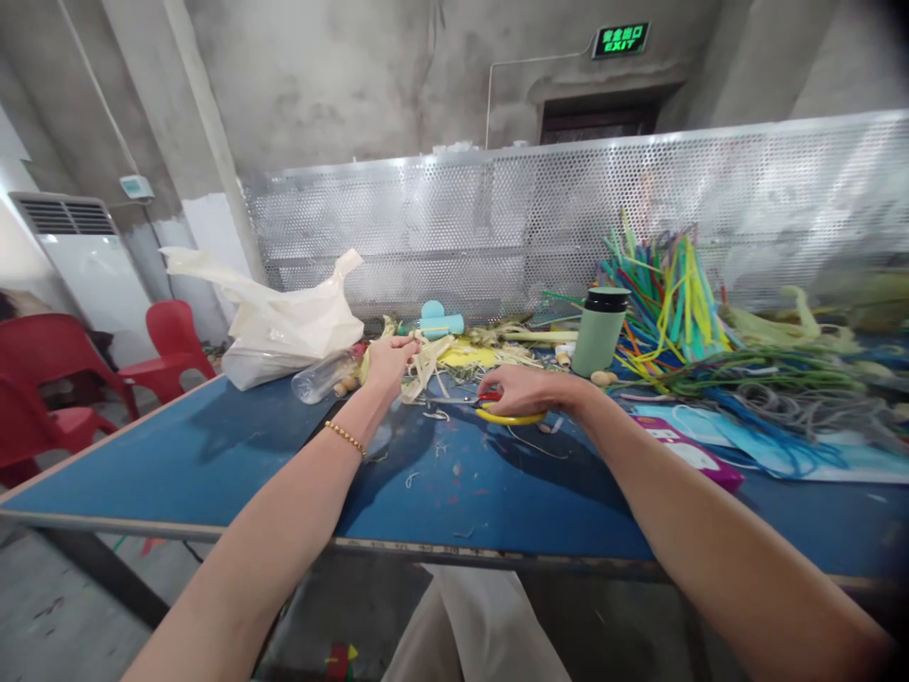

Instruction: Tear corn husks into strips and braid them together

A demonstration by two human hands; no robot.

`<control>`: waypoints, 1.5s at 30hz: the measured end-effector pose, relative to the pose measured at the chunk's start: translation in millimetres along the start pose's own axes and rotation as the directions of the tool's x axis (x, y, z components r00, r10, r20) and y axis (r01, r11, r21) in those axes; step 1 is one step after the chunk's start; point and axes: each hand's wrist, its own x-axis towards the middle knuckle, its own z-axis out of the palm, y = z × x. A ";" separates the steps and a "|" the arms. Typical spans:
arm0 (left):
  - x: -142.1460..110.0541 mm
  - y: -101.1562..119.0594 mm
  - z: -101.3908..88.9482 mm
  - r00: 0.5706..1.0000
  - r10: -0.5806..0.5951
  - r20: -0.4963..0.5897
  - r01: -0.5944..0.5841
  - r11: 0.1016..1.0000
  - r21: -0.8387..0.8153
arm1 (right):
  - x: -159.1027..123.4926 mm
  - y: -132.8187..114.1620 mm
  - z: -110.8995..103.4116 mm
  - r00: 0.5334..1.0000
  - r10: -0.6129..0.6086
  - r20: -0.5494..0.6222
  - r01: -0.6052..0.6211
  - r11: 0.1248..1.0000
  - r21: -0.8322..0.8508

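My left hand (pixel 389 363), with a bead bracelet on its wrist, is closed on pale straw-coloured strips (pixel 426 365) that trail down onto the blue table (pixel 213 455). My right hand (pixel 520 388) rests on the table with its fingers curled over yellow-handled scissors (pixel 507 414); the blades point left toward the strips. More pale strips and a yellow piece (pixel 477 355) lie just behind both hands.
A white plastic bag (pixel 284 322) and a clear bottle (pixel 323 376) lie at the left. A green flask (pixel 600 332), a heap of coloured strips (pixel 664 294), green and blue cords (pixel 767 379) and a magenta box (pixel 686 453) fill the right. Perforated metal screen behind; red chairs (pixel 43 379) far left.
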 end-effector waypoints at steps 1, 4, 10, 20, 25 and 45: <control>0.2 -0.4 -0.7 1.000 0.005 0.000 -0.005 1.000 0.013 | -1.9 0.3 -2.3 0.996 -0.040 -0.083 0.037 0.999 -0.031; -0.4 -0.2 -2.5 1.000 0.018 -0.013 -0.017 0.999 0.048 | -10.4 2.1 -12.1 0.979 -0.054 -0.199 0.049 0.998 -0.031; -2.5 0.3 -2.5 1.000 -0.009 0.013 0.008 1.000 0.018 | -20.0 4.3 -26.6 0.904 0.002 -0.427 0.015 0.999 0.036; -7.9 3.6 6.6 0.999 0.035 0.024 -0.036 0.998 0.057 | -3.8 1.3 -10.0 0.819 -0.020 -0.574 -0.021 0.998 -0.063; -18.2 10.8 10.3 0.998 0.037 0.041 -0.042 0.992 0.115 | -4.3 -0.1 -10.5 0.809 -0.021 -0.587 -0.038 0.995 -0.089; -21.9 11.1 12.8 0.992 0.013 0.125 -0.022 0.997 0.076 | -6.0 1.1 -10.0 0.807 -0.050 -0.589 -0.017 0.994 -0.108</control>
